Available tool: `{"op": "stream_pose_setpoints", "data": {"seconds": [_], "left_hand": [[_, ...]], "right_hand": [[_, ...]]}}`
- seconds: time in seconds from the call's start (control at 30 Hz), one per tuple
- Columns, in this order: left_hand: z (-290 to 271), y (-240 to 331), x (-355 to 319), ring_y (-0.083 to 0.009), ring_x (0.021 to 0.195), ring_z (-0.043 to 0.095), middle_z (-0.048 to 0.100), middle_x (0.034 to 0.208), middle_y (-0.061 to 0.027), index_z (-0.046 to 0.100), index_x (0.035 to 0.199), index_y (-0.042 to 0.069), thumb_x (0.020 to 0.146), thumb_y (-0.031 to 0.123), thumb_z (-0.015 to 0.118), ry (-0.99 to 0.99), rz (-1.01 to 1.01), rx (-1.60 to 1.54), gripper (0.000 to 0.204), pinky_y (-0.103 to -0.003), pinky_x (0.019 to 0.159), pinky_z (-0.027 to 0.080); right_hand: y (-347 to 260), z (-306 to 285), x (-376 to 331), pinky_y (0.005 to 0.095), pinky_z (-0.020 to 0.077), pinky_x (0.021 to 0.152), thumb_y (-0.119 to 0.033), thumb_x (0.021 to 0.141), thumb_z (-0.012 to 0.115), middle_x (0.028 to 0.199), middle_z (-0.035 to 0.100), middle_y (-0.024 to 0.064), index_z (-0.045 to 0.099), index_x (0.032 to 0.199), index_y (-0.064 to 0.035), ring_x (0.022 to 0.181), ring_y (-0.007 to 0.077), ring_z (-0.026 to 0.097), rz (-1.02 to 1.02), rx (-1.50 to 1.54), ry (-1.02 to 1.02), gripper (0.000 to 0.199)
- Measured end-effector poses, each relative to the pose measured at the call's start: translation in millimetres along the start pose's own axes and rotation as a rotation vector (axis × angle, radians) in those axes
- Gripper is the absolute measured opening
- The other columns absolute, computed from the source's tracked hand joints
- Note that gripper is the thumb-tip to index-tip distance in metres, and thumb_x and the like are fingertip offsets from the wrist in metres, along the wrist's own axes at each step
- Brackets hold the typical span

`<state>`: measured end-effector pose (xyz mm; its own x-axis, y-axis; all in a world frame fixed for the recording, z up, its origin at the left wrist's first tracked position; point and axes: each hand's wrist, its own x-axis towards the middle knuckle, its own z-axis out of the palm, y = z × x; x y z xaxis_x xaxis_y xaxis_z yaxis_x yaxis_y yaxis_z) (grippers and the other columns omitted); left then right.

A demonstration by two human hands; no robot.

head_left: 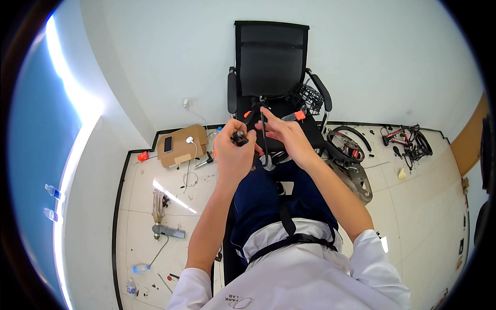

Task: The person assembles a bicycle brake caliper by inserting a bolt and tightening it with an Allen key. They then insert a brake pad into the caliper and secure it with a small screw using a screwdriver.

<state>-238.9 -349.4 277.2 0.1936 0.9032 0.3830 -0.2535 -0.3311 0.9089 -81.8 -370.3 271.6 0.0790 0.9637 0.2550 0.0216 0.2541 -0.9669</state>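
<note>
In front of my lap, my left hand (pixel 234 155) is closed around a small dark part (pixel 239 138) with a rounded end; the fingers hide most of it. Beside it a thin dark rod (pixel 264 137) stands nearly upright, its lower end near a grey metal piece (pixel 268 164) between my knees. My right hand (pixel 289 135) has its fingers stretched toward the left, the fingertips at the rod's upper part. Whether they press on it I cannot tell. Just beyond, a black office chair (pixel 273 62) bears a black wire basket (pixel 307 98) and an orange-and-grey item (pixel 294 116).
Left on the floor lie a cardboard sheet (pixel 181 155) with a phone (pixel 168 144), a grey tool (pixel 169 231) and a plastic bottle (pixel 140 268). To the right are a wheel (pixel 345 144), a grey folded shell-like piece (pixel 359 182) and bicycle parts (pixel 411 142).
</note>
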Motion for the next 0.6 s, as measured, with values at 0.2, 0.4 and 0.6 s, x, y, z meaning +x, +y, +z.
{"op": "stream_pose_setpoints", "data": {"seconds": [0.2,0.4,0.6], "left_hand": [[-3,-9,-1,-0.0061,0.060,0.053,0.052,0.066,0.0001,0.047,0.075,0.002,0.075,-0.006,0.059,-0.013,0.109,0.125,0.014,-0.024,0.052,0.044],[0,-24,3,-0.0063,0.056,0.047,0.049,0.062,0.0016,0.049,0.077,0.003,0.077,0.001,0.065,-0.023,0.143,0.322,0.016,-0.024,0.052,0.041],[-23,3,13,-0.0141,0.050,0.061,0.053,0.061,-0.0037,0.049,0.082,0.002,0.085,0.001,0.063,0.107,-0.179,-0.224,0.015,-0.027,0.046,0.051]], "right_hand": [[-28,40,-31,0.0291,0.0488,0.088,-0.003,0.085,0.062,0.138,0.052,0.0195,0.068,0.103,0.0065,0.106,0.0217,0.064,-0.562,-0.485,0.126,0.022],[-36,43,-79,0.0470,0.0380,0.102,-0.006,0.070,0.071,0.136,0.052,0.0227,0.071,0.098,-0.0015,0.124,0.0375,0.052,-0.832,-0.745,-0.070,0.029],[1,29,-121,0.0521,0.0247,0.109,-0.026,0.078,0.070,0.143,0.043,0.0227,0.071,0.103,-0.0064,0.136,0.0382,0.038,-0.676,-0.930,-0.160,0.032]]}}
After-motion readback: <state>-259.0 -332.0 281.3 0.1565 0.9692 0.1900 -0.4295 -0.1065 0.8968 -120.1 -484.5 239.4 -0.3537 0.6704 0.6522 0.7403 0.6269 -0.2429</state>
